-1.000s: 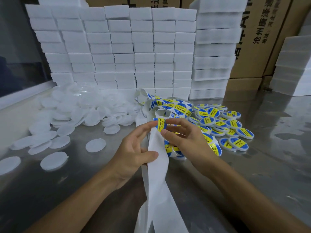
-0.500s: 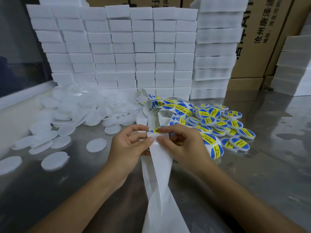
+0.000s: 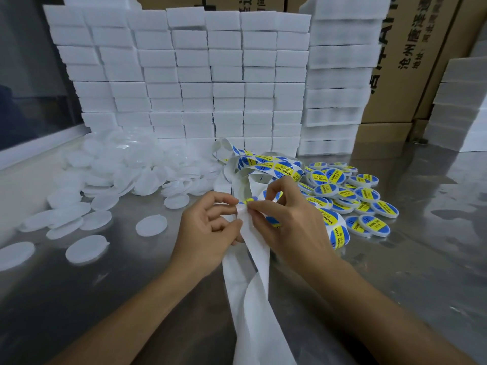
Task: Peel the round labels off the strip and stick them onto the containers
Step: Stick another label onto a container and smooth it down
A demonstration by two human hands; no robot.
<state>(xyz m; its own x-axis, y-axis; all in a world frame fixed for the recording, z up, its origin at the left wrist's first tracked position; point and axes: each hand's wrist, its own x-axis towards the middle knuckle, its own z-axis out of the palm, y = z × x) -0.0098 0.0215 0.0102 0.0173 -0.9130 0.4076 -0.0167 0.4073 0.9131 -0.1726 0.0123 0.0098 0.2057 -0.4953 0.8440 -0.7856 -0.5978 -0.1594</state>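
While both hands meet at centre over the steel worktop (image 3: 395,299), the left hand (image 3: 208,233) has its fingers curled, thumb and forefinger pinching the white backing strip (image 3: 253,299) at its top edge. Right hand (image 3: 287,219) pinches the same spot from the other side, forefinger and thumb closed on the rim of a blue/yellow round label (image 3: 249,200), which shows only as a sliver between the fingertips; can't tell how far it has lifted off the backing. Remaining right fingers are bent above, w/ one arched over the strip.

Bare strip hangs down from the hands toward the camera, twisted, two lengths overlapping. Behind the hands the strip w/ labels still on it (image 3: 266,164) loops in a loose tangle on the worktop, just in front of the stacked white foam blocks (image 3: 184,75). Another stretch of labelled strip curves out by the right wrist.

Right of the tangle lies a pile of labelled containers (image 3: 355,196), flat round, blue and yellow tops up, overlapping. Left of the tangle, a heap of plain white round containers (image 3: 126,164) spreads outward, w/ several lying singly nearer the camera. Cardboard boxes (image 3: 411,61) w/ printed characters stand at the back right, more white stacks at far right.
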